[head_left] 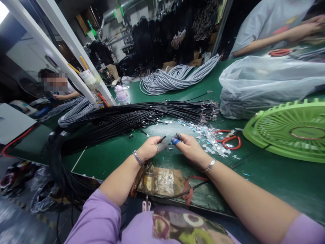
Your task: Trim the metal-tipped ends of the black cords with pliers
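Observation:
My left hand [151, 148] is closed over the table, with a short black cable end [161, 139] poking out between thumb and fingers. A greyish covering wraps one of its fingers. Just to the right, my right hand [190, 147] is pinched, with blue tape [175, 140] around the thumb. Something small and dark shows at its fingertips, too blurred to name. The fingertips of both hands are a short gap apart. Beyond them lies a large bundle of black cables [122, 117], its stripped ends with coloured wires [209, 112] pointing right.
White scraps [210, 140] and red-handled scissors [232, 140] lie right of my hands. A green fan [291, 132], a plastic bag [269, 81] and grey cable coils [175, 79] stand around. Near me is a taped cardboard piece [169, 181]. Two other people sit across.

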A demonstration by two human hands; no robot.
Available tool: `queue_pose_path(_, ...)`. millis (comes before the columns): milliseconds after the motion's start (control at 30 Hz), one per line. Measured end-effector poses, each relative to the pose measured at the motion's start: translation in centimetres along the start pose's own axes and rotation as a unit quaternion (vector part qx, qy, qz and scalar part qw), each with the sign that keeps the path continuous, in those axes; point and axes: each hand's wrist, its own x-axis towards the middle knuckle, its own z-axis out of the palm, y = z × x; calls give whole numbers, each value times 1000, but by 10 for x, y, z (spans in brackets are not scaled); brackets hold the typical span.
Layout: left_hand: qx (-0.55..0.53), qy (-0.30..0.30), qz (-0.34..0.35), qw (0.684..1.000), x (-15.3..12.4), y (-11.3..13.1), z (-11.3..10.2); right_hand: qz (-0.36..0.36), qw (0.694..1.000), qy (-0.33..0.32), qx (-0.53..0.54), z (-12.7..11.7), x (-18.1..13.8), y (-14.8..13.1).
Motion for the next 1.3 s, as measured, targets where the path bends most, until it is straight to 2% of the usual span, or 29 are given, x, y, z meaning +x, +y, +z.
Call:
queue_pose_path(100, -163, -53, -71, 983, 0, -1, -1, -6, 999, -21, 42, 2, -2, -2)
queue_pose_path(167, -215, -65, -98, 969, -1, 1, -1, -16, 999, -26, 37, 3, -3, -2)
queue_pose_path(233, -242, -58, -111, 962, -2, 4, -1, -37, 999, -12, -13, 3, -4, 0)
queue_pose_path(333, -253, -22, -109, 961, -1, 6, -3, -81, 987, 29, -140, 0, -4, 2)
queue_pose_path(500, -249, 43, -91, 963, 1, 3, -4, -159, 934, 50, -315, -2, -9, 2)
queue_pose_path(633, -252, 46, -90, 962, 1, 2, -2, -209, 903, 43, -372, 1, -11, 3)
queue_pose_path(867, -254, 35, -98, 961, 2, 2, -2, -205, 881, 36, -424, 0, -11, 5)
queue_pose_path(967, -256, 30, -100, 961, 1, 2, -3, -191, 894, 29, -404, -1, -11, 3)
queue_pose_path(1033, -257, 27, -98, 961, 0, 2, -4, -175, 918, 27, -354, -1, -9, 2)
queue_pose_path(1167, -248, 14, -94, 964, -1, 5, -5, -109, 981, 40, -156, -2, -3, 3)
queue_pose_path(1233, -232, 10, -93, 968, -1, 5, -4, -79, 994, 44, -57, -1, -1, 3)
queue_pose_path(1300, -203, 6, -80, 976, 1, 4, -1, -60, 997, 37, -11, -1, 0, 3)
